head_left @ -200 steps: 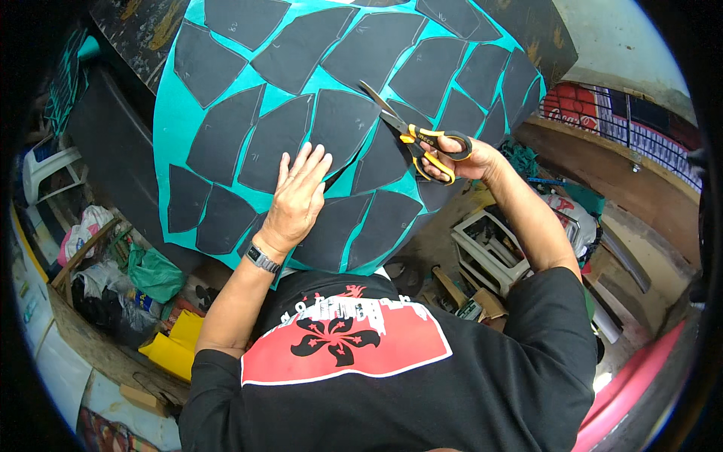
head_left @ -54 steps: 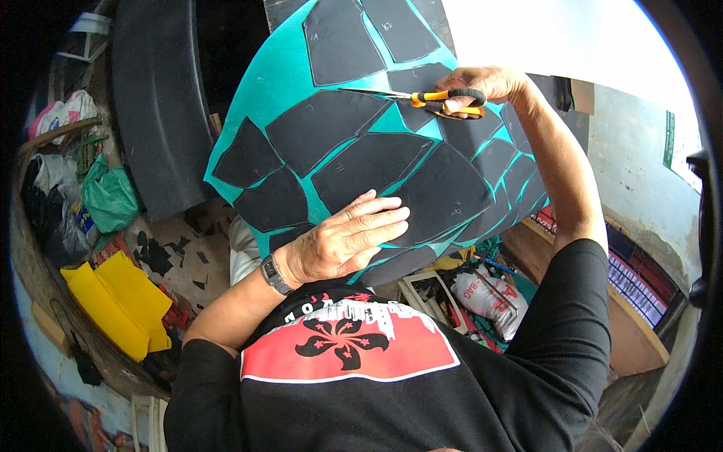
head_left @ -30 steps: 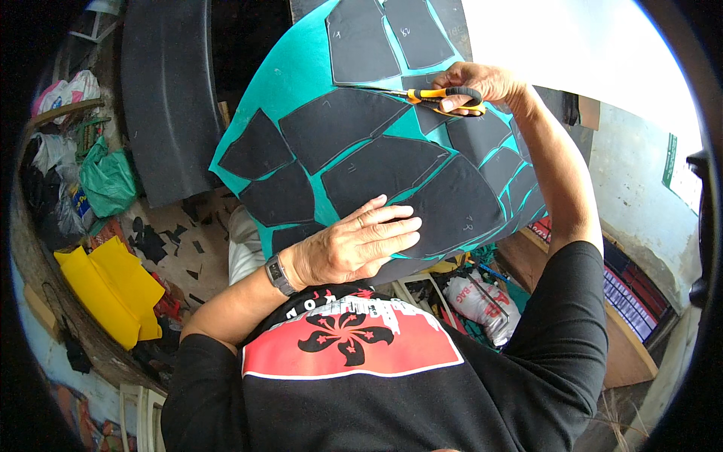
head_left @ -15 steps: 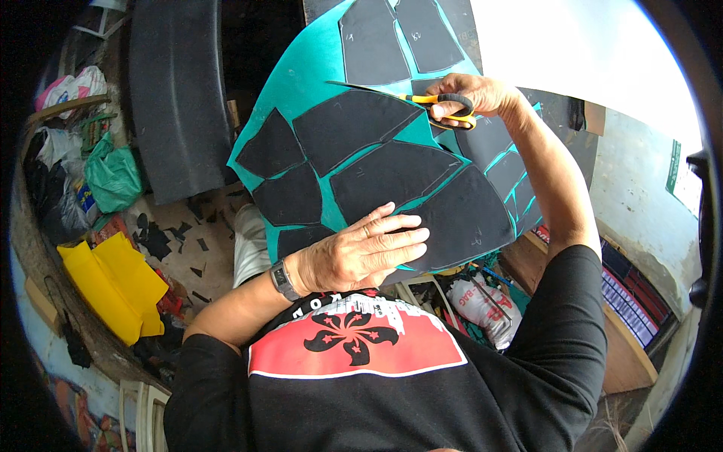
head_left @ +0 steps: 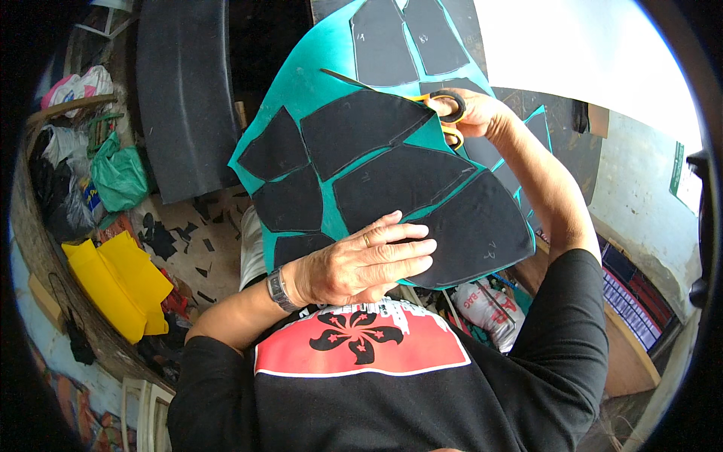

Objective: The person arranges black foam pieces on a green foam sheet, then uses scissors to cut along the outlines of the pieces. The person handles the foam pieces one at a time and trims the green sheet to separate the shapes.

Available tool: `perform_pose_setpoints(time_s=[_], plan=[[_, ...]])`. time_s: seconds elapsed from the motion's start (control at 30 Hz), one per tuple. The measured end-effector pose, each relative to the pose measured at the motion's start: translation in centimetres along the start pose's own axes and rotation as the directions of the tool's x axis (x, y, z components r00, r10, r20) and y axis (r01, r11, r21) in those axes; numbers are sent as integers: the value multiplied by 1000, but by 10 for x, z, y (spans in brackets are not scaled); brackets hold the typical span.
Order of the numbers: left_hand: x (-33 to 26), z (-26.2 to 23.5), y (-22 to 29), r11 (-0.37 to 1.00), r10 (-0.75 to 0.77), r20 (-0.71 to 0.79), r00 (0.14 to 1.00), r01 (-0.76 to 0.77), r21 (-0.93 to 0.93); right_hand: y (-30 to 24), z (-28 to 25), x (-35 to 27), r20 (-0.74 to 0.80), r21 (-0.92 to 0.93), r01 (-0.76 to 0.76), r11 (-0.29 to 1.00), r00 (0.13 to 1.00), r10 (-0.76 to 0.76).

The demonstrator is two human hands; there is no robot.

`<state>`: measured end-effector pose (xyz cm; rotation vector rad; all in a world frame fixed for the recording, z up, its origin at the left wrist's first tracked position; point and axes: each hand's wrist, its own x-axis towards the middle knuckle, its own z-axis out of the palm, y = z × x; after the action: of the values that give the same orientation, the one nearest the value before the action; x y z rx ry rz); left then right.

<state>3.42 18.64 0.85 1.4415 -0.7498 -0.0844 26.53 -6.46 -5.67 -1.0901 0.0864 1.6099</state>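
Note:
A teal sheet [head_left: 300, 81] spreads in front of me, covered with several dark panels [head_left: 363, 129] outlined in chalk, with narrow teal gaps between them. My right hand [head_left: 477, 113] grips yellow-and-black scissors [head_left: 419, 98] by the handle loops, which are spread apart. One long blade lies over the sheet and points left; the other blade is hidden, apparently beneath it. Flat over the near panels rests my left hand [head_left: 367, 260], fingers stretched toward the right, a watch on its wrist.
A dark curved panel [head_left: 183, 98] stands at the far left. Dark scraps [head_left: 160, 239] litter the floor beside a folded yellow sheet [head_left: 119, 286] and a green plastic bag [head_left: 117, 177]. A white bag [head_left: 486, 310] lies below the sheet's near right edge.
The scissor handles have spread wider apart in my right hand. The sheet's near right part has shifted toward me and to the right. My left hand stays flat on it.

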Motion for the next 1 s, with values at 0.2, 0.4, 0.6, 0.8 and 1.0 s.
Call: perform_pose_setpoints(time_s=[0.2, 0.4, 0.6, 0.8, 1.0], plan=[[0, -6, 7, 987, -3, -70, 998, -9, -160, 27, 8, -7, -89, -95, 112, 989, 989, -121], [4, -2, 12, 978, -7, -84, 996, -10, -207, 55, 43, -18, -252, -191, 111, 975, 955, -158], [8, -5, 18, 975, -29, -128, 991, 0, -221, 61, 73, -18, -395, -119, 198, 973, 889, -230], [15, -12, 34, 955, -35, -168, 985, -16, -295, 63, 77, 32, -533, 143, 381, 913, 807, -253], [19, -26, 45, 973, -86, -195, 977, 41, -225, 64, 85, 63, -591, 372, 496, 785, 779, -212]])
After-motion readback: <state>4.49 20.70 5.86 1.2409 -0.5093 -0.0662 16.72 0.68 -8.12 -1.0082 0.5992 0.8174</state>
